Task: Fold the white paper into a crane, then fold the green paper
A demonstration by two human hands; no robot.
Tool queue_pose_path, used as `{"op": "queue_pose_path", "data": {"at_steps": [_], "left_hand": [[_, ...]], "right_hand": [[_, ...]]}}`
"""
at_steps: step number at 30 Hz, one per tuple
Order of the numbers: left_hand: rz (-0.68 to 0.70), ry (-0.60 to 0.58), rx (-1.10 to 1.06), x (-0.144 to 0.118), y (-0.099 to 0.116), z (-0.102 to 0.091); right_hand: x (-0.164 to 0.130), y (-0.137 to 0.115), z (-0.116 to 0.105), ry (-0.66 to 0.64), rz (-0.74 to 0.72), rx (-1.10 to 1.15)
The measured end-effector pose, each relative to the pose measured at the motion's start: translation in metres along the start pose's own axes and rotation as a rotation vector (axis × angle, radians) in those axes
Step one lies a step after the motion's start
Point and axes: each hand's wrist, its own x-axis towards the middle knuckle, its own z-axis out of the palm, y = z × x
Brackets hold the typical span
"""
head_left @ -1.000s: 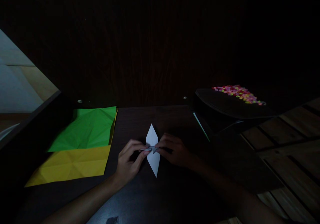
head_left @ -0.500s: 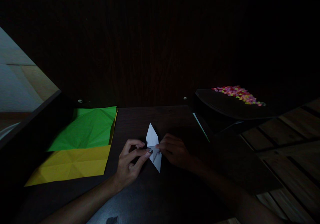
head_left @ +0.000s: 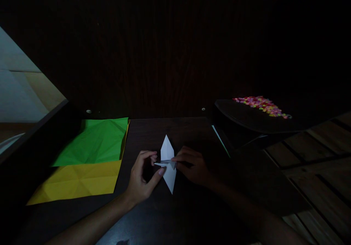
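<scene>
**Our left hand (head_left: 141, 177) and right hand (head_left: 193, 166) at a folded white paper (head_left: 167, 150) on a dark desktop (head_left: 144, 133)**

The light is dim. Beyond both our hands, the desktop stretches back to an edge where a tall dark wooden panel (head_left: 164, 55) stands. To the left of our left hand, with a band of desktop between, lie a creased green sheet (head_left: 93, 141) and, partly under it, a creased yellow sheet (head_left: 79, 183); past these runs a low dark side wall (head_left: 30, 135). Beyond our right hand and farther right, a thin pale strip (head_left: 221, 141) lies slantwise. Past it, a dark curved shelf (head_left: 227, 110) carries a heap of small pink, red and yellow pieces (head_left: 261, 104). Wooden slats (head_left: 326, 172) show at the far right.

The white paper sits between our two hands. It is long and narrow, with one sharp tip aimed away from us and another toward us. Its folded middle looks greyer, and a slim point juts toward our left hand. We cannot tell whether it touches the desktop.

Our left hand is loosely curled, thumb and fingers apart around that slim point, the thumb at the paper's near-left edge. Our right hand has its fingertips pinched on the right side of the paper's middle; shadow dims its lower part.
</scene>
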Motion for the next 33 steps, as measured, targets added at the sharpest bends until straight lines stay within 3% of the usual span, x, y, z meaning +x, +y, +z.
{"op": "queue_pose_path", "data": {"at_steps": [10,15,18,22,25,29,33], "left_hand": [[-0.387,-0.163,-0.29,0.003,0.001,0.003],[-0.496,-0.155,-0.4,0.01,-0.001,0.002],[-0.489,-0.119,-0.441,0.011,-0.002,0.002],[-0.472,-0.11,-0.514,0.012,-0.001,0.001],[-0.5,-0.156,-0.566,0.01,-0.002,0.0],[-0.53,-0.273,-0.637,0.005,-0.005,0.0],[-0.531,-0.318,-0.67,0.002,-0.009,0.003]], "right_hand": [[-0.003,-0.002,0.007,0.052,0.08,0.013],[-0.004,-0.003,0.007,0.038,0.144,0.06],[-0.005,-0.002,0.006,0.06,0.308,0.15],[-0.004,0.005,0.008,0.147,0.732,0.473],[-0.002,0.009,0.011,0.061,0.968,0.695],[-0.005,0.007,0.015,-0.121,1.086,0.716],[-0.008,0.004,0.017,-0.1,1.114,0.691]]}}
